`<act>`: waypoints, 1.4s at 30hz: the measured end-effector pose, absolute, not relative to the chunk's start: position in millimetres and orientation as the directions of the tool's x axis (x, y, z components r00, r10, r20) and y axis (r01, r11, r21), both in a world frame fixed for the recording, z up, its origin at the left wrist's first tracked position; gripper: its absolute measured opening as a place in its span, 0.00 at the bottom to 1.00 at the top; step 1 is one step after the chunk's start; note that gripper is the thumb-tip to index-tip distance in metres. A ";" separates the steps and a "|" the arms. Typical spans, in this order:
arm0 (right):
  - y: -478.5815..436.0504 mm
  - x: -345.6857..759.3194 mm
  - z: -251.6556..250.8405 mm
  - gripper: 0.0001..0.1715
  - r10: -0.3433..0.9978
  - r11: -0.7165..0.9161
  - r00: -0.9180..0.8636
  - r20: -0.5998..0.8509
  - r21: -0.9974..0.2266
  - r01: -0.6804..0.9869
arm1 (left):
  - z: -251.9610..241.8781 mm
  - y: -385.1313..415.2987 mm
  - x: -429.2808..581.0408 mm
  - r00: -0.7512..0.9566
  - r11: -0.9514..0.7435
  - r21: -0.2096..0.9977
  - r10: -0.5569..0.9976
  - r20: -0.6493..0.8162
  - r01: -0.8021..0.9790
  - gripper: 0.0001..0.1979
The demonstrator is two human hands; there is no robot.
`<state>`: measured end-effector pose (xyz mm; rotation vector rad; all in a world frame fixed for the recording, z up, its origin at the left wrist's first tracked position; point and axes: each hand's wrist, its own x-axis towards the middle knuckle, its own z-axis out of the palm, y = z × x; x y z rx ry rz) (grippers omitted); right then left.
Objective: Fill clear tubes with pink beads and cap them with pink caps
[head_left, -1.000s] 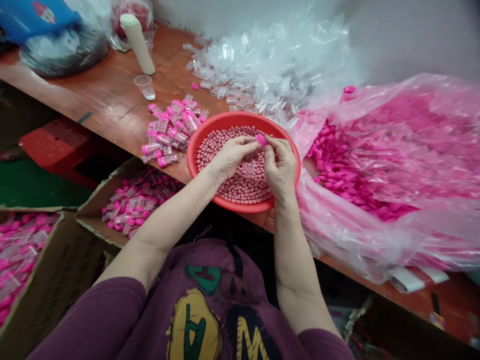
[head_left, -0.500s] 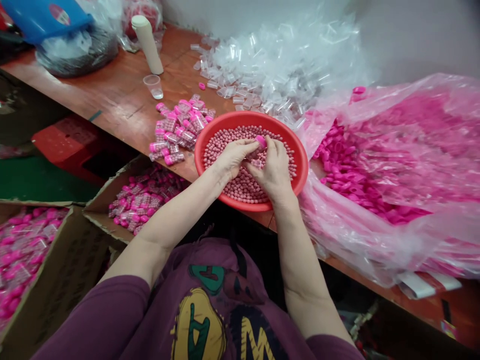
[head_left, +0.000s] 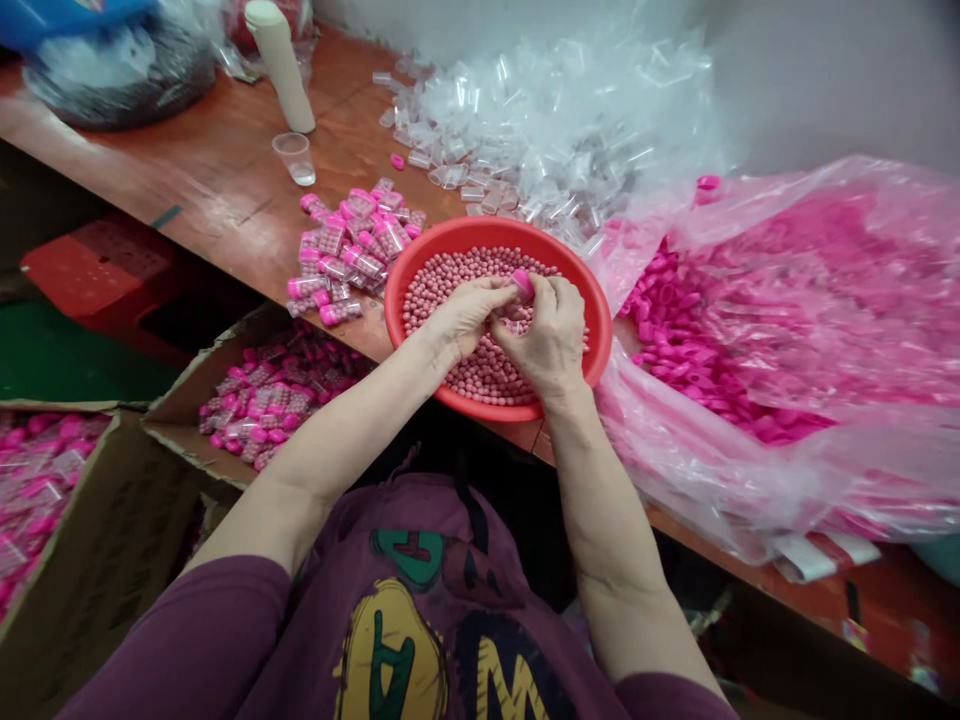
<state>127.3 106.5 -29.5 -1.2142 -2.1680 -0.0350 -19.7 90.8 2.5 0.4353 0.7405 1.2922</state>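
Note:
Over a red basin (head_left: 600, 330) of small pink beads (head_left: 487, 372), both my hands meet at one small bottle with a pink cap (head_left: 523, 284). My left hand (head_left: 471, 312) comes from the left, its fingers closed on the bottle, thumb and finger near the cap. From the right, my right hand (head_left: 551, 335) is closed round the same bottle, fingertips beside the cap. Its clear body is mostly hidden by my fingers. Left of the basin lies a pile of bead-filled, pink-capped bottles (head_left: 360, 245).
Clear empty tubes (head_left: 540, 130) are heaped behind the basin. A plastic bag (head_left: 825, 300) of pink caps (head_left: 675, 310) lies at the right. A plastic cup (head_left: 295, 158) and pale flask (head_left: 281, 70) stand back left. Cardboard boxes (head_left: 135, 510) of filled bottles sit below the table edge.
The view has shifted slightly, so the table items at the left appear further left. Both hands remain on the capped bottle, with the fingers barely changed.

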 end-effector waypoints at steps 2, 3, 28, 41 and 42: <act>107.1 131.3 -30.1 0.38 0.759 0.573 -0.375 0.532 -0.273 0.772 | 3.9 90.0 -19.9 0.081 0.220 0.676 0.970 -0.231 -0.704 0.10; 107.8 134.1 -31.3 0.41 0.762 0.573 -0.369 0.532 -0.288 0.767 | 4.7 89.5 -20.2 0.058 0.199 0.678 0.973 -0.225 -0.708 0.09; 102.4 127.2 -34.8 0.45 0.787 0.526 -0.324 0.524 -0.298 0.796 | 27.1 76.5 -15.7 -0.083 0.185 0.865 0.964 -0.251 -0.466 0.14; 106.6 124.9 -31.3 0.23 0.785 0.512 -0.396 0.477 -0.141 0.847 | 11.1 79.9 -13.5 -0.004 0.310 0.798 0.931 -0.364 -0.517 0.18; 106.7 124.0 -31.5 0.24 0.791 0.509 -0.388 0.473 -0.156 0.847 | 10.8 80.2 -13.5 -0.011 0.295 0.803 0.937 -0.350 -0.518 0.18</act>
